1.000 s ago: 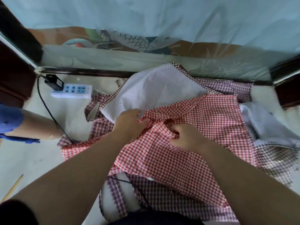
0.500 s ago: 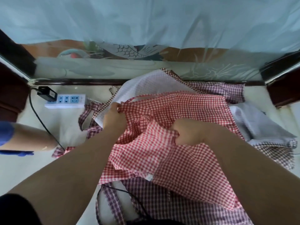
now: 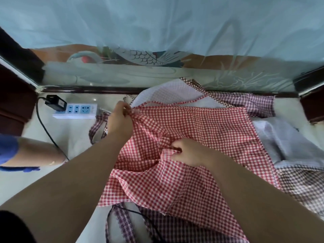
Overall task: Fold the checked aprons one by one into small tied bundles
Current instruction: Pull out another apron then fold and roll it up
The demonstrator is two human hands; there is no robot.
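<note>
Both hands grip the red checked apron (image 3: 192,130), spread on top of the apron pile (image 3: 254,106): our left hand (image 3: 121,120) pinches its far left corner, our right hand (image 3: 189,151) bunches the middle. We should pull the cloth flat before folding.

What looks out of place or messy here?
Nothing damaged or spilled. The red checked apron is bunched where the left hand and right hand grip it, lying across a jumble of purple checked aprons. A black cable pokes from under the cloth at the near edge.
</note>
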